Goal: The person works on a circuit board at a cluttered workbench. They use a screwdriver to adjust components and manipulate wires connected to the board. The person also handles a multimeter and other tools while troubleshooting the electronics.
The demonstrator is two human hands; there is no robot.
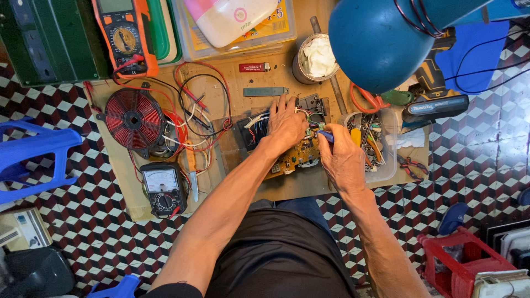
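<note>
At frame centre, the left hand [285,124] lies flat, fingers spread, pinning a circuit board [295,157] on the bench [118,165]. The right hand [343,157] grips a blue-handled tool [326,135] at the board's upper edge; its tip wants careful placing. A small red label [254,67] lies above; a yellow-labelled clear box [243,33] sits at top centre.

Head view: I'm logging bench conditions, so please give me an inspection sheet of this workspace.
Surface: brown board laid on a checkered tile floor.
Job's things: circuit board under both hands.
Clutter: red copper coil, analog meter, orange digital meter, clear parts tub, metal cup with rag.
Grips: left hand presses on the circuit board; right hand holds a blue-handled tool.
Cables: red and black leads tangled beside the coil.
Surroundings: blue lamp shade, blue stool, red crate.
</note>
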